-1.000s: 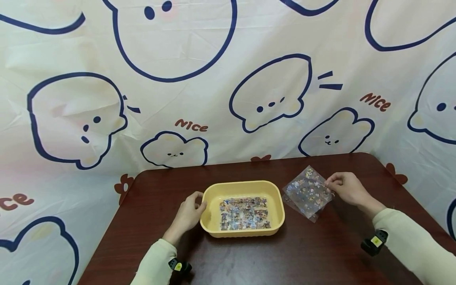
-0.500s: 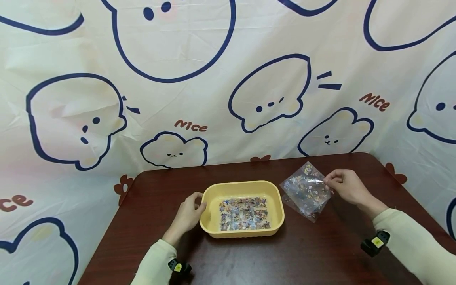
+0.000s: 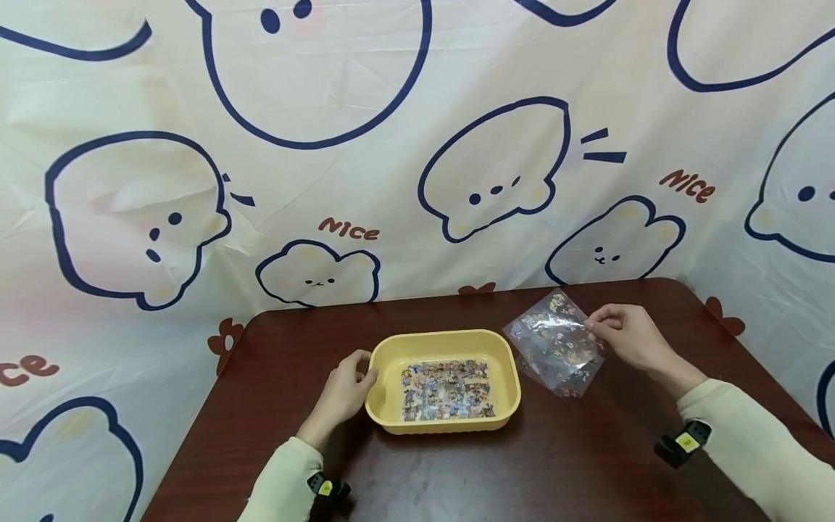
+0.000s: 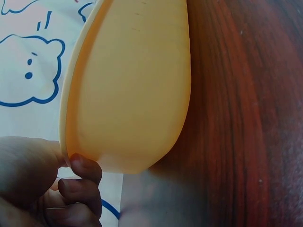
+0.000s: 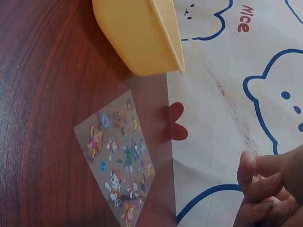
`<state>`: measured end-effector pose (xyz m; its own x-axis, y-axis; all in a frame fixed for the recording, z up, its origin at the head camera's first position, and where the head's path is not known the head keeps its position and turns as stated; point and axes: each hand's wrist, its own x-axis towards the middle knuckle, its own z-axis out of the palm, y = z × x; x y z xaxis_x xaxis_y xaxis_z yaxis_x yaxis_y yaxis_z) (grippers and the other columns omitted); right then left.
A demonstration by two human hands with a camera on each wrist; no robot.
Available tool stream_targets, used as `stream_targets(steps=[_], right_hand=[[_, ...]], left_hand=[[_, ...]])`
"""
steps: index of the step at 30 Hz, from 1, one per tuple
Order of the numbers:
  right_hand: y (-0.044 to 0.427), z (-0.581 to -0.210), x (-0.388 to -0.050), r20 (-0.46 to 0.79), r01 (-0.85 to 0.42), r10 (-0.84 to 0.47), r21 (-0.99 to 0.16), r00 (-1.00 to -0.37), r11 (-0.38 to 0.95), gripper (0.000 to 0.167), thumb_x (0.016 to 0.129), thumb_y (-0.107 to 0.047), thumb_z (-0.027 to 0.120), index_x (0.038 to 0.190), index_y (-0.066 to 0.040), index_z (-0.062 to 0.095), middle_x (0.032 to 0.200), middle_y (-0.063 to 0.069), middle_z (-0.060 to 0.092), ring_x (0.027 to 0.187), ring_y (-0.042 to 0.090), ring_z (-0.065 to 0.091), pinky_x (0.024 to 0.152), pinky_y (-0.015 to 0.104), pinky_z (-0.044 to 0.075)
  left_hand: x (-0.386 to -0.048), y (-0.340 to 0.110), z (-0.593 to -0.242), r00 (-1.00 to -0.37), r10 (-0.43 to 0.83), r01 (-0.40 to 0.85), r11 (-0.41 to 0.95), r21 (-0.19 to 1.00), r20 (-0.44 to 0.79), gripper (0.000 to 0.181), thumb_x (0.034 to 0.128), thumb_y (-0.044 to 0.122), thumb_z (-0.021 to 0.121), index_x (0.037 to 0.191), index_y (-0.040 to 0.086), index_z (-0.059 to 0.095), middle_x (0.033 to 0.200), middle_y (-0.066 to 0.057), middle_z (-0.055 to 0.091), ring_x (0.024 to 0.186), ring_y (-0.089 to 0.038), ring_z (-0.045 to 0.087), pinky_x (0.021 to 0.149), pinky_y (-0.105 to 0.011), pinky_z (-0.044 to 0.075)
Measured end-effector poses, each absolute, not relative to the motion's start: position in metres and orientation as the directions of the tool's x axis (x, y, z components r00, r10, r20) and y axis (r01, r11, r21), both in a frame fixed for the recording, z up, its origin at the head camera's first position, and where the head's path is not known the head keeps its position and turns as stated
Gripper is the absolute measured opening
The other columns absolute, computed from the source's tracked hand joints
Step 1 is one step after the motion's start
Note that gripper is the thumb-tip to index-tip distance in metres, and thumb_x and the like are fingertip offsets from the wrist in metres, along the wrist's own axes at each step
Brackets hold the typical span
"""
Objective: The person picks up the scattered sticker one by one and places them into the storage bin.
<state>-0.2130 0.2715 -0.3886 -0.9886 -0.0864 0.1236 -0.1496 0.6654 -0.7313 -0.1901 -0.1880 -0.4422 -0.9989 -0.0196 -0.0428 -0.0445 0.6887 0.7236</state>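
A yellow plastic basin (image 3: pixel 450 428) stands on the table. My left hand (image 3: pixel 342 395) pinches its left rim, the thumb on one side and curled fingers on the other, as the left wrist view shows (image 4: pixel 75 189). Inside lies a rectangular layer of small, densely printed colourful pictures (image 3: pixel 449 391). To the basin's right, my right hand (image 3: pixel 629 337) pinches the right corner of a clear sticker sheet (image 3: pixel 548 330) with small cartoon figures, held tilted above the table. Beneath it another clear sticker sheet (image 5: pixel 118 161) lies flat on the wood, mostly covered in the head view.
The dark wooden table (image 3: pixel 457 478) has a rounded far right corner. A cream cloth (image 3: pixel 391 181) printed with cartoon bears hangs behind and beside it. Each sleeve carries a black wrist camera, the left one (image 3: pixel 329 487) and the right one (image 3: pixel 683 442).
My right hand has moved slightly up and to the left. The sticker sheet in it has lifted and shifted toward the basin. My left hand and the basin have stayed in place.
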Motion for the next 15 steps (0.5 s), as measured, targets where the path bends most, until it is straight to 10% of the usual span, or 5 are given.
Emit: stream_targets(steps=[15], right_hand=[[0.252,-0.394,-0.211,0.075,-0.138,-0.135,-0.822,-0.988,0.552,0.020,0.101,-0.009,0.059,0.102,0.009,0.066,0.077,0.011,0.072,0.062,0.007,0.059,0.054,0.026,0.050]], left_hand=[[-0.190,-0.189,-0.442,-0.999,-0.021,-0.032,0.703,0.710,-0.025,0.029,0.0988,0.014,0.061,0.126,0.003,0.059,0.079,-0.013,0.072,0.064,-0.014,0.062,0.057,-0.027,0.047]])
